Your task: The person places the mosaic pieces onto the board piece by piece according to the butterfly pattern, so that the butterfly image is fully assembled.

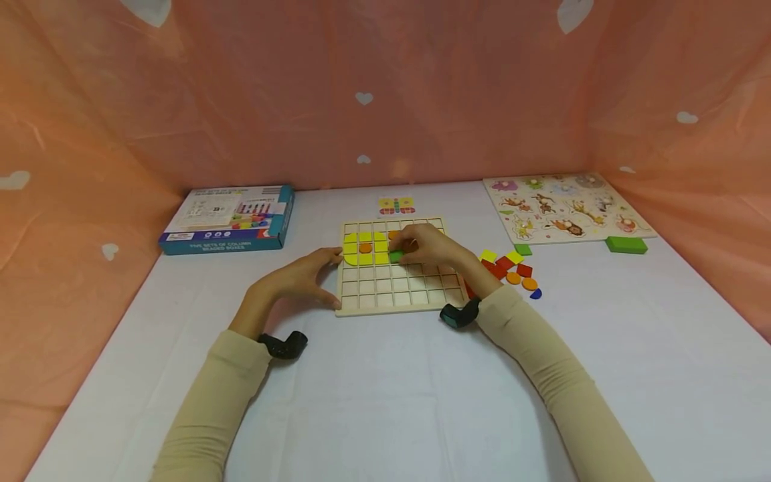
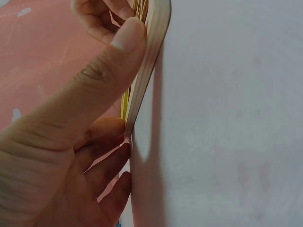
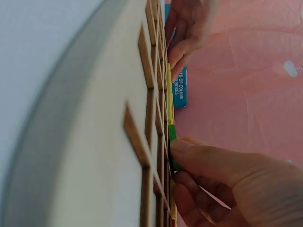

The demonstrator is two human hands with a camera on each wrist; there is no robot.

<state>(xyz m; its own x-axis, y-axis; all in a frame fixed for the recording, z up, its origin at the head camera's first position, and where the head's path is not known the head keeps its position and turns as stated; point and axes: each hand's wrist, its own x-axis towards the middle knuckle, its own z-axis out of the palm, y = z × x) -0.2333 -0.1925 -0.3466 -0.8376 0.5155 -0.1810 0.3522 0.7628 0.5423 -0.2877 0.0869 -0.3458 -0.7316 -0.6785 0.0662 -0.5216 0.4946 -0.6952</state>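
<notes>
A wooden grid board (image 1: 383, 286) lies on the white table in the head view. Yellow pieces (image 1: 365, 260), some with rounded corners, fill its upper-left cells around an orange disc (image 1: 365, 248). My left hand (image 1: 303, 276) is spread along the board's left edge, thumb at the near corner, fingertips farther up. In the left wrist view the thumb (image 2: 128, 40) touches the board's side. Over the upper middle, my right hand (image 1: 430, 245) pinches a flat green piece (image 3: 172, 134) right at the grid, beside the yellow ones. Another orange piece (image 1: 393, 235) shows partly behind its fingers.
Right of the board lie loose red pieces (image 1: 496, 269), orange discs (image 1: 513, 278) and a blue half-disc (image 1: 536, 294). A small pattern card (image 1: 396, 205) sits beyond the board. A blue box (image 1: 225, 221) stands back left; an animal puzzle board (image 1: 560, 207) and green block (image 1: 626, 245) back right.
</notes>
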